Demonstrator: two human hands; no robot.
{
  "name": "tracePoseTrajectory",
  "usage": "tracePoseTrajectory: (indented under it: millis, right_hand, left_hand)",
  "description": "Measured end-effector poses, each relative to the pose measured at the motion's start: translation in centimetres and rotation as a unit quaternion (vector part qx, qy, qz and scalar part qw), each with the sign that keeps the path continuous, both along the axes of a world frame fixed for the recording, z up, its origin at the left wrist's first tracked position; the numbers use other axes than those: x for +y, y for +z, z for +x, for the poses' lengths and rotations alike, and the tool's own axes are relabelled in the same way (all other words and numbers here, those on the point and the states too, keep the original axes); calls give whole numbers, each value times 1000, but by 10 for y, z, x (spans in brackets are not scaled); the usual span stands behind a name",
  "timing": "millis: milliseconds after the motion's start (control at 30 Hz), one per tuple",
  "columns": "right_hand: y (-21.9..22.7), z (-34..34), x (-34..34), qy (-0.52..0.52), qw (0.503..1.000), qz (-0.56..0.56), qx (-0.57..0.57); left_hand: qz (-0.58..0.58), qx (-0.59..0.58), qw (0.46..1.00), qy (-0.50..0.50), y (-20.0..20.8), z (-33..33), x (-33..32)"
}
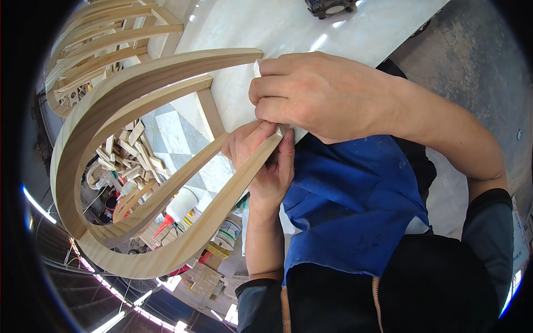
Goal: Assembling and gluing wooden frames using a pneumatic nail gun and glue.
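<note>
A pale wooden frame [158,258] with curved, looped bars stretches left from my hands. My left hand [261,161] is closed around the end of its lower bars, with the thumb on the near bar. Just above it, my right hand [327,97] has its fingers curled and pressed together near the bar ends. A small, thin white piece [257,68] shows at its fingertips, close to the tip of the upper curved bar. Most of that piece is hidden by the fingers, so its kind is unclear.
Under the frame is a pale tabletop [239,28], with a dark tool [331,8] at its far edge. More slatted wooden frames [119,39] stand at the upper left. Below lie a heap of wood offcuts [130,147], a white bottle with a red nozzle [180,204] and a tub [226,233].
</note>
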State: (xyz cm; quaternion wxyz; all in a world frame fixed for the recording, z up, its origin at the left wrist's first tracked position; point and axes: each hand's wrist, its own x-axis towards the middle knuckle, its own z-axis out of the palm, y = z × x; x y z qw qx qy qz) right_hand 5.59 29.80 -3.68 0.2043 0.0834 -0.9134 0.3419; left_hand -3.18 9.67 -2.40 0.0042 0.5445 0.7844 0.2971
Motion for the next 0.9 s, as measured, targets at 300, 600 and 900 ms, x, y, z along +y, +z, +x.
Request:
tracePoseTrajectory:
  millis: [300,600,900]
  right_hand:
    - [6,18,8,-128,979,-45,155]
    - [37,57,72,-336,866,117,-351]
    - [16,40,131,-305,827,202,-426]
  left_hand:
    - [16,-7,1000,16,-3,-1,-4]
    - [34,-17,999,7,-7,-3,-5]
    - [57,-55,997,12,-6,-1,0]
